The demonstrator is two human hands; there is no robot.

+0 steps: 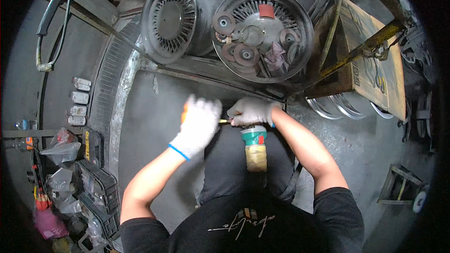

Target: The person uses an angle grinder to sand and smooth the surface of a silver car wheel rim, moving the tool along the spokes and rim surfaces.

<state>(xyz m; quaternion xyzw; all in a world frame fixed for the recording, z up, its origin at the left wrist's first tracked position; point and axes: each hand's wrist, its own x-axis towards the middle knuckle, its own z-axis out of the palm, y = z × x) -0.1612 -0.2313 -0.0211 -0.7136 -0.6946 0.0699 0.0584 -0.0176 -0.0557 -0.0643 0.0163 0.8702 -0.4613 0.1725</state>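
Note:
Both hands wear white work gloves and meet above my lap. My left hand, smeared by motion, is closed around an orange-handled tool; most of it is hidden. A thin yellowish shaft shows between the hands. My right hand is curled over the head end of a teal power tool that looks like an angle grinder. The grinder's body, wrapped in worn yellow material, points back toward me between my thighs. What the right fingertips pinch is too small to make out.
Ahead lies a wheel rim holding abrasive discs, a red square pad and a rag. Another rim leans beside it. A cardboard box stands right; crates and cans line the left.

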